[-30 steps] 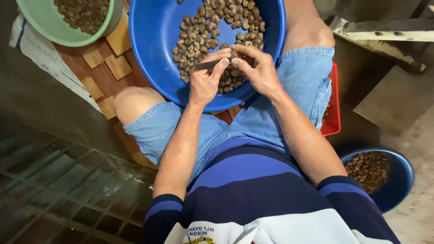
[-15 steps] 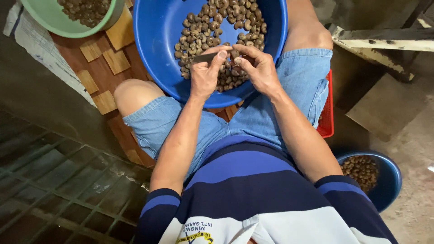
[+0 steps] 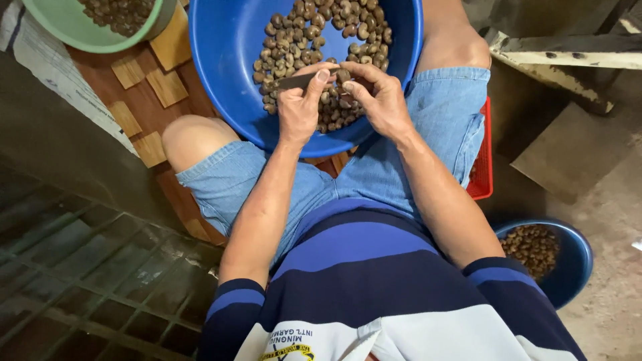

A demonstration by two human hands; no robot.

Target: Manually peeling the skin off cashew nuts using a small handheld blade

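The left hand (image 3: pixel 299 110) grips a small knife (image 3: pixel 299 81); the right hand (image 3: pixel 376 100) pinches one brown nut (image 3: pixel 344 75) at the blade's tip — both over the blue basin (image 3: pixel 227 60) of nuts.

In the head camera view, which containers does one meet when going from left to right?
Green bowl of brown nuts → large blue basin on the lap, where both hands work → red crate → small blue bowl of nuts.
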